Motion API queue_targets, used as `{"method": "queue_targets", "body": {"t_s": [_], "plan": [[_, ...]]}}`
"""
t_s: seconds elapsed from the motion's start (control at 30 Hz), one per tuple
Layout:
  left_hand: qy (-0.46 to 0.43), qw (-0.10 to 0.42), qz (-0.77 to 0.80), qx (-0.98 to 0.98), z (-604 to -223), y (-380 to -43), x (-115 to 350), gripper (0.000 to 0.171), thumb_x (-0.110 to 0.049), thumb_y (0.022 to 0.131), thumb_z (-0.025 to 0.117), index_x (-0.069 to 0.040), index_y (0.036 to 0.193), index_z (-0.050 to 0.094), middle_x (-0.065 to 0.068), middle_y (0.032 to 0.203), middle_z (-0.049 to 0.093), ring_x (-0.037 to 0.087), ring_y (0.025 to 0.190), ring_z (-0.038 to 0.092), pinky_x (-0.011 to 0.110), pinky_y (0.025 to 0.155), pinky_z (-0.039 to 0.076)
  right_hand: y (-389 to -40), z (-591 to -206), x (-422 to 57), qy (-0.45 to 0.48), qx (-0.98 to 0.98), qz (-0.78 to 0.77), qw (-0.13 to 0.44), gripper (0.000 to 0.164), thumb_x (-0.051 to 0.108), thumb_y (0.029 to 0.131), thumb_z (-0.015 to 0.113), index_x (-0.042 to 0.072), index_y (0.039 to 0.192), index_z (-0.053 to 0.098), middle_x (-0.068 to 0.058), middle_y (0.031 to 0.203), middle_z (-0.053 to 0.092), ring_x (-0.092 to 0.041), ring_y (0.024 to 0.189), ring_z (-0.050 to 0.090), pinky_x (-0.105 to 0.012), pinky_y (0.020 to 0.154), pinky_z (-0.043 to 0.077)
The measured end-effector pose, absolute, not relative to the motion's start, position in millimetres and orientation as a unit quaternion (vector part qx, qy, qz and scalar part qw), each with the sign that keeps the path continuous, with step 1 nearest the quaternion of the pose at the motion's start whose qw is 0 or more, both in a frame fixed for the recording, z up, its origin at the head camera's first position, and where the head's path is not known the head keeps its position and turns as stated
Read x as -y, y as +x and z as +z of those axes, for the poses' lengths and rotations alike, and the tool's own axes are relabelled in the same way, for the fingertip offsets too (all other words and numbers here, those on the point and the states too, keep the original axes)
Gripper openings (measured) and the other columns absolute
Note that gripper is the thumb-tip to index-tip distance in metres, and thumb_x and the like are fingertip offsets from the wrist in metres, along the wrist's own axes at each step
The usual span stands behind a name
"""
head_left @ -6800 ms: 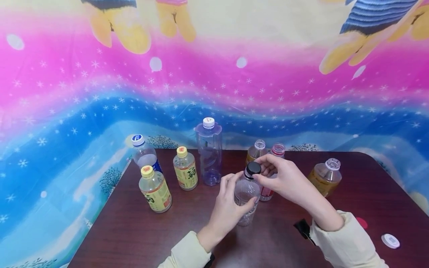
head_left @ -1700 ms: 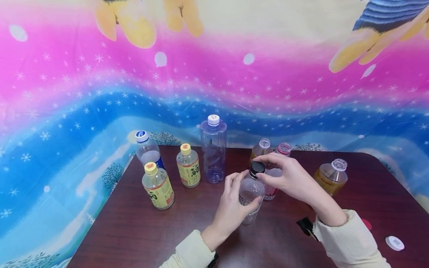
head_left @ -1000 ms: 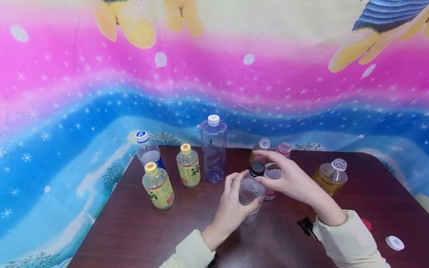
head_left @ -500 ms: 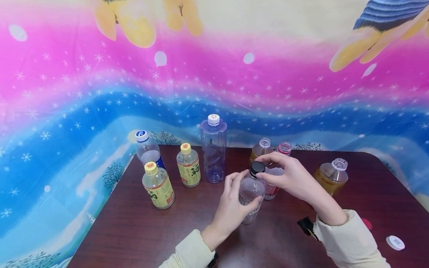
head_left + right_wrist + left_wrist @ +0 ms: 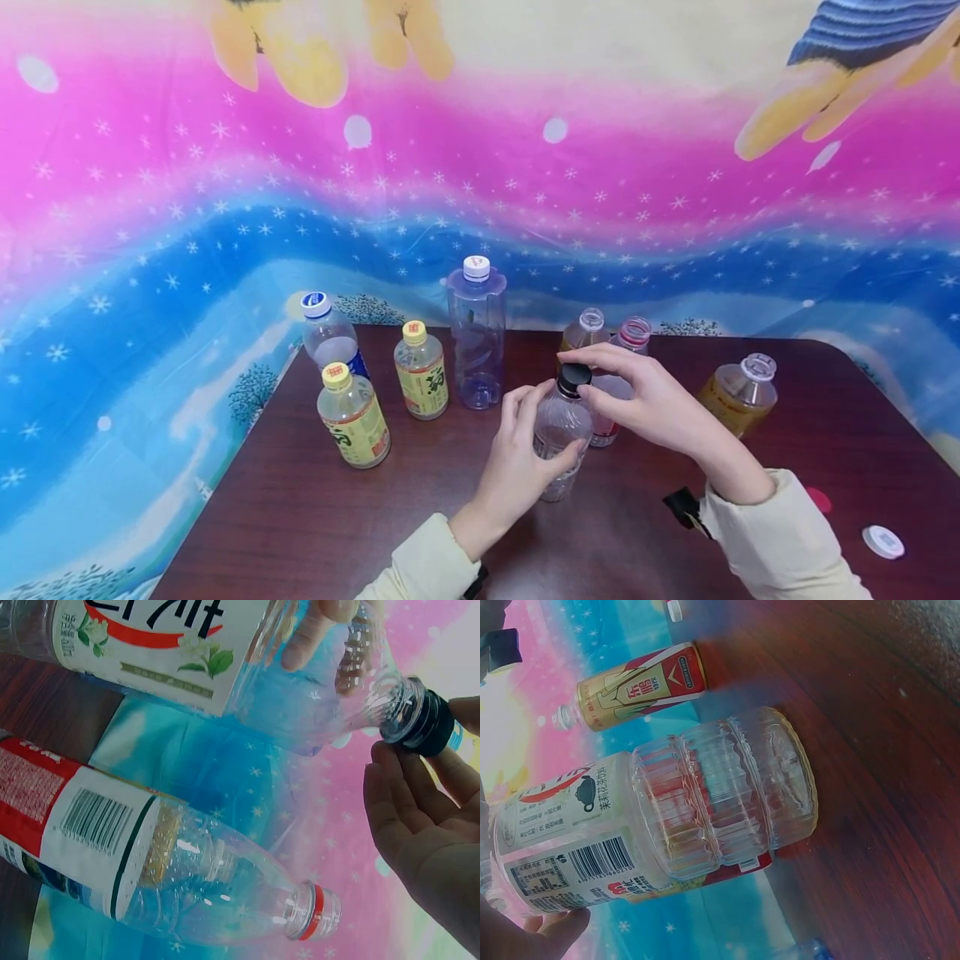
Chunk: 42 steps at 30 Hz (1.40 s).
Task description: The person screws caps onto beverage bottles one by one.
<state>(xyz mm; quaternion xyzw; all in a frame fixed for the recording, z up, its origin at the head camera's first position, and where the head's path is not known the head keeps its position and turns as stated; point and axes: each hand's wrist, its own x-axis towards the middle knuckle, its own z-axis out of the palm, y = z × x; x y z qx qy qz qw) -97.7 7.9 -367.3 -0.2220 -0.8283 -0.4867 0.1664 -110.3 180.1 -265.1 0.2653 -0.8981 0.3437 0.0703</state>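
In the head view my left hand (image 5: 510, 471) grips a clear plastic bottle (image 5: 561, 425) round its upper body, thumb in front. The bottle stands nearly upright. A black cap (image 5: 574, 379) sits on its neck, and my right hand (image 5: 652, 400) pinches that cap between thumb and fingers. The right wrist view shows the cap (image 5: 431, 724) on the threaded neck, with fingertips at its side. A white label with a green leaf print (image 5: 169, 656) wraps the bottle. Its ribbed base (image 5: 780, 780) faces the dark table in the left wrist view.
Two yellow-capped bottles (image 5: 355, 425), a white-and-blue-capped bottle (image 5: 330, 337) and a tall purplish bottle (image 5: 477, 342) stand left and behind. Uncapped bottles include a red-ringed one (image 5: 634, 333) behind my right hand and an amber one (image 5: 741, 396). A white cap (image 5: 883, 542) and red cap (image 5: 820, 500) lie right.
My right hand's fingers spread off the black cap about a second ago, then came back round it. The left hand keeps its grip on the bottle. The other bottles stand where they were.
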Motion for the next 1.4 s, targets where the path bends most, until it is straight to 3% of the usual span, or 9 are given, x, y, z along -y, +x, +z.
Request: {"method": "queue_targets", "body": {"t_s": [0.37, 0.67, 0.83, 1.1, 1.27, 1.4], "plan": [[-0.22, 0.171, -0.492, 0.825, -367.0, -97.6, -8.5, 0.071, -0.025, 0.079, 0.077, -0.018, 0.14, 0.042, 0.004, 0.124, 0.044, 0.016, 0.111, 0.055, 0.034, 0.095, 0.05, -110.1, -263.7, -175.2, 0.195, 0.903, 0.376, 0.067, 0.031, 0.019, 0.085, 0.071, 0.009, 0.114, 0.064, -0.007, 0.11, 0.066, -0.026, 0.105, 0.061, -0.049, 0.09, 0.051], [-0.221, 0.165, -0.491, 0.826, -367.0, -97.4, -8.0, 0.072, -0.024, 0.079, 0.078, -0.017, 0.14, 0.041, 0.005, 0.125, 0.043, 0.016, 0.112, 0.055, 0.034, 0.095, 0.051, -112.2, -268.0, -175.7, 0.242, 0.894, 0.374, 0.057, 0.035, 0.018, 0.091, 0.063, 0.011, 0.125, 0.059, -0.007, 0.124, 0.062, -0.024, 0.114, 0.058, -0.051, 0.096, 0.048], [-0.223, 0.176, -0.485, 0.827, -367.0, -97.9, -7.6, 0.072, -0.025, 0.079, 0.078, -0.016, 0.14, 0.041, 0.006, 0.125, 0.043, 0.016, 0.111, 0.055, 0.033, 0.094, 0.051, -110.7, -265.4, -179.0, 0.264, 0.891, 0.363, 0.071, 0.032, 0.013, 0.091, 0.062, 0.012, 0.123, 0.062, -0.005, 0.117, 0.064, -0.017, 0.106, 0.062, -0.046, 0.093, 0.05], [-0.222, 0.176, -0.485, 0.828, -367.1, -97.9, -7.5, 0.072, -0.025, 0.079, 0.078, -0.017, 0.14, 0.041, 0.006, 0.125, 0.043, 0.017, 0.111, 0.055, 0.034, 0.094, 0.051, -109.2, -264.8, -181.4, 0.221, 0.898, 0.376, 0.064, 0.03, 0.017, 0.089, 0.065, 0.008, 0.118, 0.063, -0.008, 0.115, 0.065, -0.027, 0.108, 0.061, -0.052, 0.095, 0.048], [-0.222, 0.174, -0.487, 0.826, -367.0, -98.1, -8.4, 0.073, -0.025, 0.078, 0.078, -0.016, 0.14, 0.041, 0.006, 0.126, 0.043, 0.017, 0.112, 0.055, 0.034, 0.095, 0.051, -111.2, -266.8, -177.9, 0.182, 0.909, 0.369, 0.071, 0.028, 0.021, 0.086, 0.07, 0.007, 0.109, 0.061, -0.007, 0.104, 0.065, -0.022, 0.1, 0.061, -0.043, 0.09, 0.052], [-0.221, 0.171, -0.488, 0.827, -367.2, -97.8, -8.7, 0.073, -0.024, 0.078, 0.079, -0.017, 0.14, 0.041, 0.006, 0.126, 0.043, 0.017, 0.112, 0.055, 0.034, 0.096, 0.051, -113.7, -269.9, -175.9, 0.203, 0.905, 0.367, 0.068, 0.034, 0.021, 0.088, 0.068, 0.008, 0.118, 0.059, -0.008, 0.113, 0.064, -0.021, 0.1, 0.061, -0.045, 0.091, 0.051]]}}
